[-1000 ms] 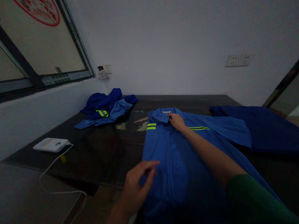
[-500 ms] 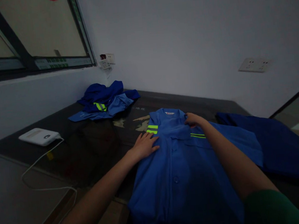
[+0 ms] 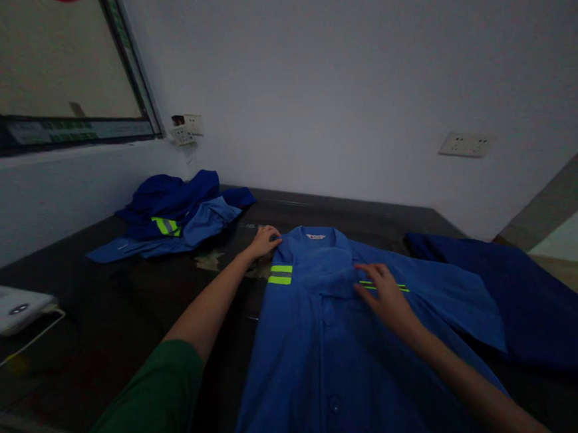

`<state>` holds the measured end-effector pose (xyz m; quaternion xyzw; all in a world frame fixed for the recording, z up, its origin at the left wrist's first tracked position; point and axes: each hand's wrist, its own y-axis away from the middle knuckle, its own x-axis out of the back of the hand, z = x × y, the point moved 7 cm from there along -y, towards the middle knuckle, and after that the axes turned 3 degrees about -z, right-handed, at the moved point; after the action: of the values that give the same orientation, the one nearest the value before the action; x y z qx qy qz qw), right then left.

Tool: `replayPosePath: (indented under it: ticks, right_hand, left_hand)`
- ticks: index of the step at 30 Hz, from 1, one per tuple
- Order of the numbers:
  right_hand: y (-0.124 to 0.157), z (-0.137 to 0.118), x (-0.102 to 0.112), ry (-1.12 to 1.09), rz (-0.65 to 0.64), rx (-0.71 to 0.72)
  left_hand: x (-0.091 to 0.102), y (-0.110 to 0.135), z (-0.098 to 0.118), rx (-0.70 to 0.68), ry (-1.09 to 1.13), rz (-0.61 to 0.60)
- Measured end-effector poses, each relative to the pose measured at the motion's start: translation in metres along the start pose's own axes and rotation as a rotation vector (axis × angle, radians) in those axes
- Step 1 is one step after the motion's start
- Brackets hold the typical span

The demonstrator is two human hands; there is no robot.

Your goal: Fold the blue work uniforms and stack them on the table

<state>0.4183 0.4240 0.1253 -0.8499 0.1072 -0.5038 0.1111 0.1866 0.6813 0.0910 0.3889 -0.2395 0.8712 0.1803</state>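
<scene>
clothes pile far left | white device left edge | dark cloth right | wall socket

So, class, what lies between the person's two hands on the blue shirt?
Head view: the collar and upper front of the blue shirt lie between the left hand, at the collar's corner, and the right hand, flat on the chest.

Bare dark surface lies open at nine o'clock of the spread shirt, as far as the white device. A heap of blue clothes blocks ten o'clock. Dark blue cloth fills three o'clock, just beside the shirt. The wall closes twelve o'clock behind a narrow free strip.
</scene>
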Motion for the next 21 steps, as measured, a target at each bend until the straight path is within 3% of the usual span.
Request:
replayPosePath:
  ticks: [4, 6, 9, 15, 21]
  right_hand:
    - [0.067, -0.083, -0.048, 0.027, -0.317, 0.452]
    - [0.087, -0.103, -0.067, 0.04, -0.438, 0.564]
    - [0.092, -0.104, -0.079, 0.04, -0.512, 0.589]
    - [0.088, -0.097, -0.078, 0.001, -0.545, 0.579]
    - [0.088, -0.102, -0.077, -0.002, -0.572, 0.528]
  left_hand:
    - [-0.009, -0.02, 0.002, -0.081, 0.091, -0.053]
    - [-0.013, -0.028, 0.002, -0.101, 0.1, -0.084]
    - [-0.018, -0.037, 0.002, -0.13, 0.068, -0.147]
    - [-0.031, -0.044, 0.008, -0.182, -0.131, -0.254]
    - [-0.023, -0.03, 0.015, -0.143, -0.318, -0.14]
